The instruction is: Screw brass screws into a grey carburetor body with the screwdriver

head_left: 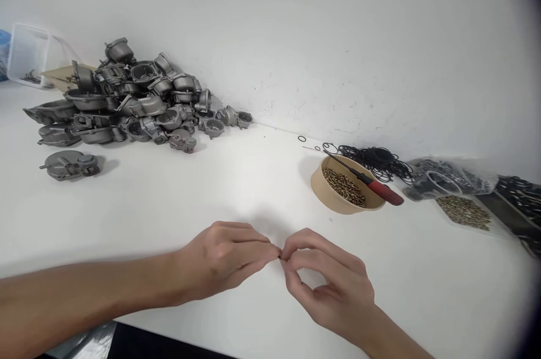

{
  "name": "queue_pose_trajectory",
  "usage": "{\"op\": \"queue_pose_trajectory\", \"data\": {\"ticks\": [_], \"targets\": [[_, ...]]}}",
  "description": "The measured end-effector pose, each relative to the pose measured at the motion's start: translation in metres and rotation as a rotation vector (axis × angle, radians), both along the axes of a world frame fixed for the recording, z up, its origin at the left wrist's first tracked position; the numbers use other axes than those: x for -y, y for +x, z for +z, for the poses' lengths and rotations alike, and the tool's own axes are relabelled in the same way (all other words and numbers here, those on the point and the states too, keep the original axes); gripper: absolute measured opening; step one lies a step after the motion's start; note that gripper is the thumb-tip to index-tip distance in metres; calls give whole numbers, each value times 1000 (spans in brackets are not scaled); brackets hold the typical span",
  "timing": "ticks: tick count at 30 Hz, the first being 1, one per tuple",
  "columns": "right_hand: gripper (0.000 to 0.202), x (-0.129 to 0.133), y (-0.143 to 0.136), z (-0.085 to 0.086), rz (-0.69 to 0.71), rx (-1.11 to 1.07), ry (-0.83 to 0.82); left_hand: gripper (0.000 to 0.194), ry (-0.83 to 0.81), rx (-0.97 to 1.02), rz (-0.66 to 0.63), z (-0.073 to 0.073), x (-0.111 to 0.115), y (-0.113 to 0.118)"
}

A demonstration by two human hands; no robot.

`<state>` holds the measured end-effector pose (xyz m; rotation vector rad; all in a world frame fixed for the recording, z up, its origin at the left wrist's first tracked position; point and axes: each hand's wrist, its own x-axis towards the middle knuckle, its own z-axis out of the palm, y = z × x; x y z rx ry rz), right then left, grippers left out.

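My left hand (234, 255) and my right hand (327, 280) meet fingertip to fingertip above the white table, near its front edge. Both are closed in a pinch. Between the tips shows a tiny dark thing, mostly covered by the fingers and too small to name. Beyond my right hand stands a round cardboard bowl (333, 200) of small brass-coloured screws or pins (344, 187). A screwdriver with a red and black handle (384, 192) lies across its rim.
Grey cast-metal housings (143, 105) are heaped at the back left, with a single housing (70, 165) in front. Black rubber rings (376, 162) lie along the wall, beside plastic bags (454, 176) and a tray of brass-coloured pieces (465, 213). A clear plastic bin (29, 54) stands far left.
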<state>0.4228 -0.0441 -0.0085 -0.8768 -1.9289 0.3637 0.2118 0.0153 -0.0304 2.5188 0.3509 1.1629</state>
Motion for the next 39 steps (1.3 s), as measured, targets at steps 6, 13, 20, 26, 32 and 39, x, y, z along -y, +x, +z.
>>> {"op": "queue_pose_trajectory", "data": {"ticks": [6,13,20,26,32,39], "targets": [[27,0,0,0,-18,6,11,15,-21,-6,-10,0,1,0],[29,-2,0,1,-13,-32,31,15,-21,-7,-13,3,-1,0],[29,-2,-1,2,-8,-19,23,14,-58,-7,-21,4,0,1],[29,-1,-1,1,-16,-6,28,9,-156,45,-7,6,2,3],[27,1,-1,1,-13,26,21,9,-182,77,-31,8,3,7],[27,1,-2,0,-12,19,43,9,-190,84,-49,8,1,7]]}}
